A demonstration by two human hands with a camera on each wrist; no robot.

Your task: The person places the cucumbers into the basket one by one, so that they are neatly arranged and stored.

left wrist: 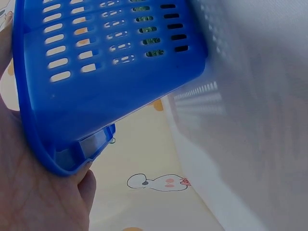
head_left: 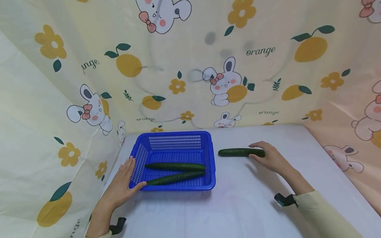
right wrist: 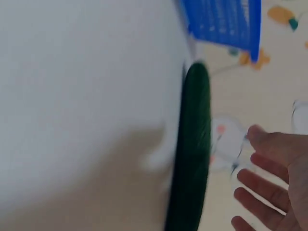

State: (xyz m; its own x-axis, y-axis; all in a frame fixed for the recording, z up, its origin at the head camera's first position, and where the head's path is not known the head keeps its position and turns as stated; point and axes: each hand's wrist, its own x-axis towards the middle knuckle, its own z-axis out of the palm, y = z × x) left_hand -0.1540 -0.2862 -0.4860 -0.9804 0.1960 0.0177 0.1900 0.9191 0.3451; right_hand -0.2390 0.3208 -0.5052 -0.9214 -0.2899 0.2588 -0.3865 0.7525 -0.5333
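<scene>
A blue plastic basket (head_left: 178, 188) with slotted walls stands on the white table, holding two dark green cucumbers, one (head_left: 175, 166) behind the other (head_left: 175, 178). My left hand (head_left: 120, 183) rests at its near left corner, fingers straight along the left rim and thumb at the front rim. In the left wrist view the basket's corner (left wrist: 96, 106) sits against the palm. A third cucumber (head_left: 235, 152) lies on the table right of the basket. Over its right end is my right hand (head_left: 272, 158), thumb and fingers parted on either side. The right wrist view shows those fingers (right wrist: 262, 190) spread, apart from the cucumber.
The white tabletop (head_left: 238, 205) extends in front of the basket and to its right. Behind and at both sides hangs a cream curtain (head_left: 184, 43) printed with rabbits, oranges and flowers. A small black wrist camera (head_left: 284, 199) is worn at the right sleeve.
</scene>
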